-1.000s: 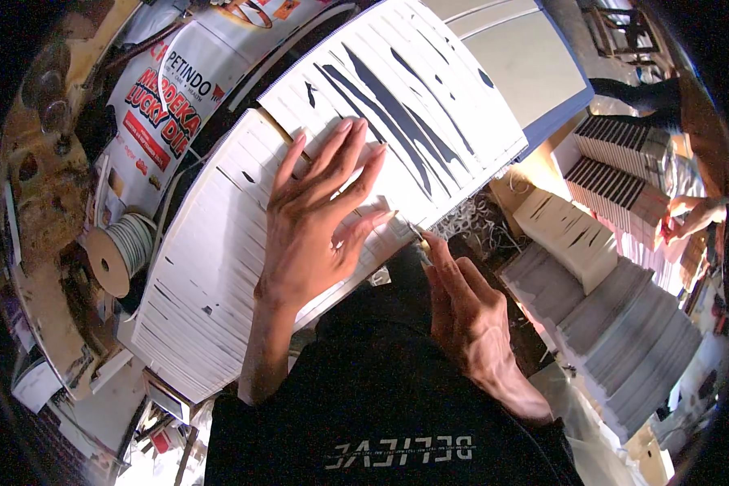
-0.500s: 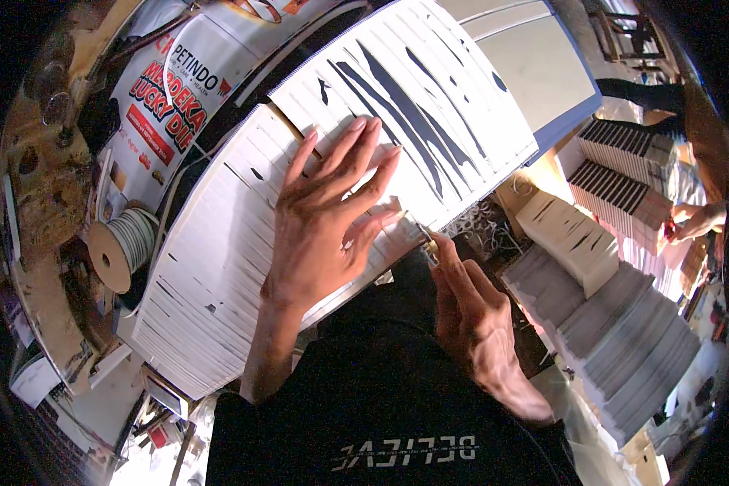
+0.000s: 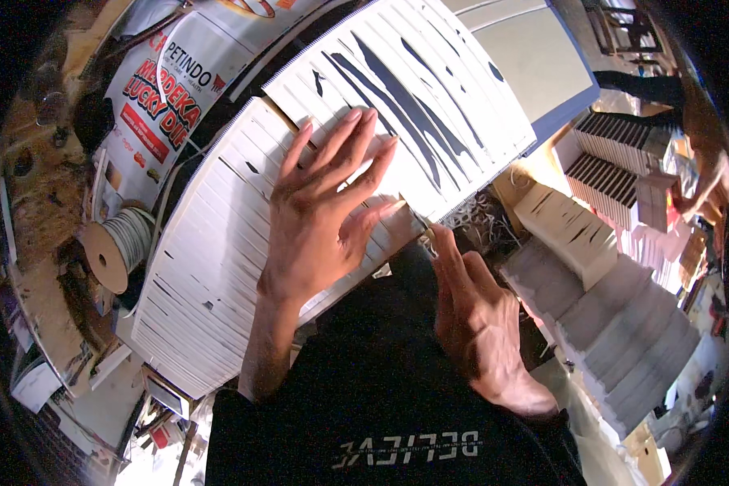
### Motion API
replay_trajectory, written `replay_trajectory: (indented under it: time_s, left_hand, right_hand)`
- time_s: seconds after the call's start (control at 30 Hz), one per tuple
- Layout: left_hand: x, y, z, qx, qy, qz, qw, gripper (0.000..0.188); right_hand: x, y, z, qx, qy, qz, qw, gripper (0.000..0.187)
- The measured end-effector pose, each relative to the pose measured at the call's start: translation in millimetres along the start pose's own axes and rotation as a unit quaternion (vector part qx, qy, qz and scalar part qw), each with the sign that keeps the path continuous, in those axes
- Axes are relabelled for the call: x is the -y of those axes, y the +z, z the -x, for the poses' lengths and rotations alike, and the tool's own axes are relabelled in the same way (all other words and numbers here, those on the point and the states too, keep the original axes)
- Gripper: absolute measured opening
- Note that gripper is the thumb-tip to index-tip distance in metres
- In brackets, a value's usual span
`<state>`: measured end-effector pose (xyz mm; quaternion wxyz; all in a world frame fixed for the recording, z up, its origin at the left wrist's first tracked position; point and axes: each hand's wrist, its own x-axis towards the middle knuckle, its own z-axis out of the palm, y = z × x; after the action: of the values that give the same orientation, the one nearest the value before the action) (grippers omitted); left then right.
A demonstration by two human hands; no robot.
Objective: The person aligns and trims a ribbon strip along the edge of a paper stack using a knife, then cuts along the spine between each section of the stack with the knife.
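Along the near edge of the white ridged stack [image 3: 211,235], a right hand [image 3: 474,308] is pinching a small slim tool [image 3: 431,232].
From where I am standing, the left hand [image 3: 320,219] is lying palm down across the seam between the stack's plainer section and its dark-streaked section [image 3: 413,105]; its fingers are spreading wide, gripping nothing, the thumb pointing toward the tool. The right fingers are curling tightly around the tool and mostly hiding it. Beyond the stack's left edge a cord spool [image 3: 109,257] is resting; off its right edge, grey layers [image 3: 624,340] are lying, and a co-worker's blurred hand [image 3: 711,188] is showing farther out.
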<state>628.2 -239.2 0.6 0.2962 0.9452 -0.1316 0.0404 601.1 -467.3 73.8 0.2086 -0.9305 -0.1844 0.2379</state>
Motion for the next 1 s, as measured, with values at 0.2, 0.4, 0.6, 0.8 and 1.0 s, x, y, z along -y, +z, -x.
replay_trajectory:
  time_s: [0.2,0.4,0.6,0.8,1.0]
  left_hand:
    - [1,-1,1,-0.010,0.004,-0.002,1.000,0.056]
    - [3,-5,4,-0.002,-0.002,0.024,1.000,0.058]
    - [7,-9,3,0.030,0.021,0.051,0.998,0.075]
    - [9,-11,5,0.025,0.009,0.088,0.996,0.079]
    - [9,-10,5,0.023,0.013,0.098,0.995,0.078]
  right_hand:
    - [7,-22,11,0.091,0.051,0.066,0.992,0.058]
    - [-3,-42,32,0.163,0.132,0.104,0.972,0.051]
    - [-13,-19,26,-0.057,-0.004,-0.106,0.993,0.069]
    - [-12,13,6,-0.070,-0.042,-0.110,0.991,0.069]
    - [-7,15,3,-0.078,-0.034,-0.115,0.990,0.054]
